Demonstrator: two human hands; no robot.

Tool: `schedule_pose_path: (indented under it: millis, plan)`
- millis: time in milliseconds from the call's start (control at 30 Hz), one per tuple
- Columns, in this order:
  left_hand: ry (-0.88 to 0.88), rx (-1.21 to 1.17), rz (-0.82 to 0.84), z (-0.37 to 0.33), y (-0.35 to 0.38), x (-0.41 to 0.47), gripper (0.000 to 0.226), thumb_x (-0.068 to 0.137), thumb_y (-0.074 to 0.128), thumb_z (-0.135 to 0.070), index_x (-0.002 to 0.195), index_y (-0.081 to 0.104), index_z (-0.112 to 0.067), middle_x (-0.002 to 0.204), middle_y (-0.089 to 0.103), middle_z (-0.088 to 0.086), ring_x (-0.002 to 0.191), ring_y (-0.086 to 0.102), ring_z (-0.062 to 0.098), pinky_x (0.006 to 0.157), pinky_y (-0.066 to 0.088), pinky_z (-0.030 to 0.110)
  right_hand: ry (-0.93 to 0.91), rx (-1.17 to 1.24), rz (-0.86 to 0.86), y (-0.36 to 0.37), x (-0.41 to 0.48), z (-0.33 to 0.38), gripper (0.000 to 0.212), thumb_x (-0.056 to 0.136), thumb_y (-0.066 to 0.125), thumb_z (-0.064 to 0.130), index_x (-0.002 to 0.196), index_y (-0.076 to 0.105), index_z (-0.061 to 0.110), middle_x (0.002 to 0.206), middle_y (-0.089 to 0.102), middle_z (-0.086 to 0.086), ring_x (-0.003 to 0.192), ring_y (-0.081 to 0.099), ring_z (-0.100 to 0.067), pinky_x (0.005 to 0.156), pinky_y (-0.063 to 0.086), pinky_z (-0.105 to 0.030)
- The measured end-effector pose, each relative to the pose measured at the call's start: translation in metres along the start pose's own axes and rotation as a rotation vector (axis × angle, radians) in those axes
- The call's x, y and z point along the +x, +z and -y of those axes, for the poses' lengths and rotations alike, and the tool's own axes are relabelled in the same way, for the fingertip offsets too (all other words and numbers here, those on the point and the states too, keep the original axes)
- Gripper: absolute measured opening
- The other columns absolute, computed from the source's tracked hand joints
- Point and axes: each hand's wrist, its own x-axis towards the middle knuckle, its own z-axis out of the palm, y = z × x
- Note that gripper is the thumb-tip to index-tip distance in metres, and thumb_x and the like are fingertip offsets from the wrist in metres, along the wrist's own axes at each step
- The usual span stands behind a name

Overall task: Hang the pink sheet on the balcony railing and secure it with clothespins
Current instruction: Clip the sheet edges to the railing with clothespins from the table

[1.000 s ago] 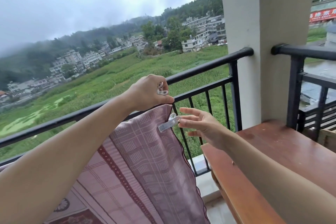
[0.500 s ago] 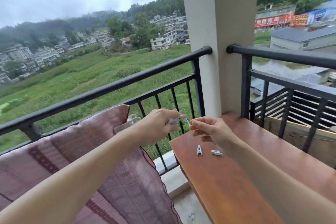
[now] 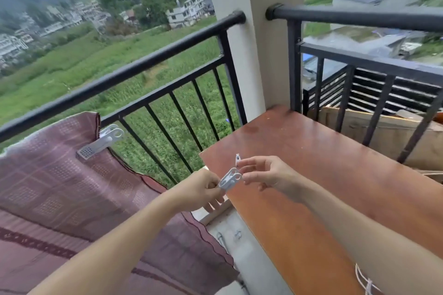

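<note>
The pink patterned sheet (image 3: 60, 175) hangs over the black balcony railing (image 3: 143, 64) at the left. One white clothespin (image 3: 103, 141) is clipped on its upper right corner. My left hand (image 3: 203, 189) is shut on a second white clothespin (image 3: 230, 181) over the near edge of the wooden table (image 3: 335, 187). My right hand (image 3: 266, 175) is right beside it, fingers spread, fingertips at the pin's ring end. A small white clip (image 3: 237, 159) shows just above my right fingers; whether it rests on the table I cannot tell.
A white column (image 3: 251, 43) stands between the left railing and a second black railing (image 3: 359, 17) on the right. A wooden crate (image 3: 383, 132) lies behind that railing. Small clips (image 3: 237, 235) lie on the floor ledge. A white cord (image 3: 362, 280) lies at the table's near corner.
Both hands left the sheet's corner, where one pin stays clipped, and dropped toward the table. My left hand carries a second pin. The view swung right and down.
</note>
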Motion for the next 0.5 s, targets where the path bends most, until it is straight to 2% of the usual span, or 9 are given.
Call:
schedule_pose_path:
  millis: [67,133,233,300,367,400,433,500]
  plan:
    - [-0.026,0.070,0.045,0.011,0.006,0.004,0.025,0.097,0.054,-0.022,0.090,0.064,-0.001,0.088,0.073,0.013,0.077,0.073,0.022,0.067,0.061,0.036,0.012,-0.076,0.037,0.004,0.003,-0.011,0.036,0.079,0.079,0.017,0.113,0.070,0.020,0.097,0.074,0.001,0.081,0.066,-0.007,0.055,0.046,-0.018]
    - [-0.053,0.151,0.094,0.021,0.011,0.008,0.025,0.096,0.053,-0.022,0.089,0.065,-0.002,0.087,0.074,0.011,0.075,0.073,0.020,0.070,0.060,0.038,0.013,-0.166,0.069,0.013,0.009,-0.023,0.034,0.077,0.081,0.015,0.109,0.071,0.012,0.083,0.069,0.001,0.068,0.060,-0.004,0.052,0.042,-0.016]
    - [-0.091,0.291,0.086,0.036,0.015,0.015,0.019,0.092,0.058,-0.023,0.091,0.066,-0.005,0.085,0.072,0.007,0.072,0.069,0.019,0.066,0.056,0.037,-0.016,-0.263,0.104,0.024,0.022,-0.045,0.023,0.078,0.080,0.013,0.095,0.072,0.000,0.060,0.056,0.010,0.050,0.044,-0.001,0.049,0.035,-0.016]
    - [-0.115,0.475,-0.014,0.044,0.009,0.019,0.026,0.087,0.065,-0.032,0.104,0.065,-0.012,0.097,0.066,0.001,0.085,0.062,0.018,0.072,0.050,0.033,-0.017,-0.327,0.050,0.025,0.031,-0.061,0.017,0.081,0.077,0.015,0.090,0.070,0.002,0.061,0.055,0.008,0.052,0.044,-0.005,0.052,0.037,-0.023]
    - [-0.173,0.810,-0.066,0.055,-0.001,0.022,0.052,0.080,0.067,-0.051,0.119,0.056,-0.018,0.114,0.057,0.000,0.105,0.055,0.021,0.085,0.046,0.036,0.024,-0.381,-0.046,0.018,0.038,-0.083,0.014,0.083,0.073,0.020,0.089,0.069,0.007,0.066,0.059,0.000,0.058,0.049,-0.012,0.058,0.041,-0.032]
    - [-0.220,0.976,-0.035,0.060,-0.007,0.023,0.062,0.073,0.068,-0.059,0.119,0.052,-0.020,0.115,0.055,0.000,0.108,0.052,0.023,0.086,0.042,0.038,0.056,-0.382,-0.085,0.014,0.040,-0.095,0.014,0.085,0.072,0.021,0.089,0.069,0.008,0.068,0.061,-0.002,0.061,0.052,-0.015,0.060,0.043,-0.034]
    - [-0.279,1.083,0.028,0.064,-0.012,0.023,0.068,0.066,0.071,-0.063,0.117,0.050,-0.022,0.113,0.054,0.000,0.107,0.053,0.024,0.084,0.039,0.039,0.092,-0.365,-0.115,0.010,0.041,-0.107,0.013,0.086,0.071,0.021,0.089,0.068,0.008,0.069,0.063,-0.003,0.064,0.055,-0.018,0.061,0.045,-0.034]
    - [-0.385,1.116,0.170,0.070,-0.017,0.024,0.066,0.059,0.078,-0.058,0.109,0.051,-0.024,0.105,0.059,-0.001,0.088,0.059,0.021,0.077,0.040,0.036,0.158,-0.328,-0.143,0.008,0.041,-0.130,0.014,0.087,0.071,0.020,0.090,0.067,0.008,0.070,0.064,-0.003,0.065,0.056,-0.018,0.061,0.045,-0.032]
